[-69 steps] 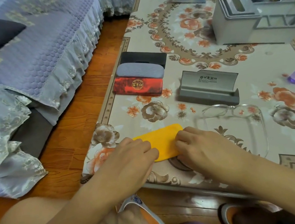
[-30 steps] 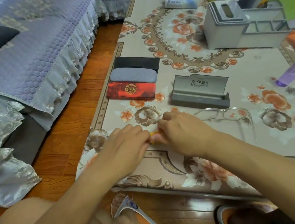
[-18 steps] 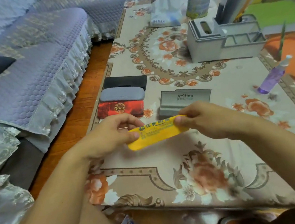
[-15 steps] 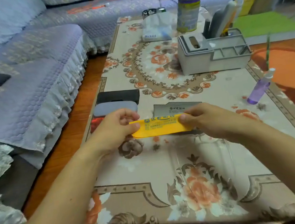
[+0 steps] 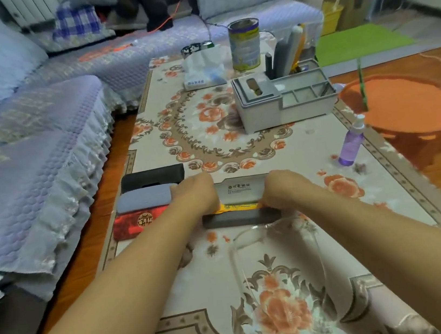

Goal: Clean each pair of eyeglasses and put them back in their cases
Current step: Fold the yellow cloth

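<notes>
Both hands, left hand [image 5: 198,195] and right hand [image 5: 279,188], pinch the folded yellow cloth [image 5: 237,207] by its ends, lowering it into the open grey case [image 5: 240,206]. Glasses [image 5: 276,246] sit just behind the fingers. They look light and flimsy, so I'd grab them by the frame, not the lenses.

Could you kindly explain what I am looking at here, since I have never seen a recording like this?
There is no machine: a person wears a camera on the head, looking forward and down at two bare arms. The left hand and right hand lower a folded yellow cleaning cloth into an open grey glasses case, each at one end of the cloth. Clear-framed eyeglasses lie unfolded on the floral tablecloth, just nearer the person. Left of the open case sit three closed cases: black, grey-blue and red. A purple spray bottle stands to the right, with a grey desk organiser further back.
</notes>
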The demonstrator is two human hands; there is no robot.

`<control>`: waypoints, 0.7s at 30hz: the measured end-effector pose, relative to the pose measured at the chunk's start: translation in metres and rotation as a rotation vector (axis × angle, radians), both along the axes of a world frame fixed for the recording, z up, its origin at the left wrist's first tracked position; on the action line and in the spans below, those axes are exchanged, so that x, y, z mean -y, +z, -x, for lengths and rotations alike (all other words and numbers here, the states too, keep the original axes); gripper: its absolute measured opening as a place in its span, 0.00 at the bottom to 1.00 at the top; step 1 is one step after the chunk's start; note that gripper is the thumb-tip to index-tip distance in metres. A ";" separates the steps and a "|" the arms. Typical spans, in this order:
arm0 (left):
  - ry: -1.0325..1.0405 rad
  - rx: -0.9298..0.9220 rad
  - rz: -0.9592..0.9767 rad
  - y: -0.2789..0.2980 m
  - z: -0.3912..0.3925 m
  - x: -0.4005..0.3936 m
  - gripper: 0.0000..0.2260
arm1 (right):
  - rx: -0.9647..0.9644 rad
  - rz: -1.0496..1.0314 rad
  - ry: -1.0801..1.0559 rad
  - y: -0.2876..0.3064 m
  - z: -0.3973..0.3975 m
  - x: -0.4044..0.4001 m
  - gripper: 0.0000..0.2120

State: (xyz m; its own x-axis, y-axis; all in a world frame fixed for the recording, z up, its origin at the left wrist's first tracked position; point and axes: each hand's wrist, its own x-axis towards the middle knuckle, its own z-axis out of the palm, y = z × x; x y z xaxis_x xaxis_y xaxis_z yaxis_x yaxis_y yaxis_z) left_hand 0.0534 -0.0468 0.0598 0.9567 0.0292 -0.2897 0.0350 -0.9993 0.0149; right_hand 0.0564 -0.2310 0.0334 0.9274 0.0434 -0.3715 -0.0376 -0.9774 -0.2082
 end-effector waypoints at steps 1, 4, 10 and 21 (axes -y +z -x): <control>-0.062 0.027 -0.060 -0.002 0.002 0.002 0.06 | 0.009 -0.002 -0.008 -0.003 0.001 0.001 0.11; -0.137 0.026 -0.114 -0.009 0.004 0.001 0.05 | 0.026 -0.009 -0.033 -0.004 0.002 0.002 0.12; -0.083 -0.032 0.360 -0.017 0.007 -0.025 0.09 | 0.086 -0.082 -0.079 -0.005 0.007 0.005 0.10; -0.460 -0.027 -0.072 -0.017 0.043 -0.006 0.10 | 0.264 -0.160 0.264 0.002 0.034 0.019 0.27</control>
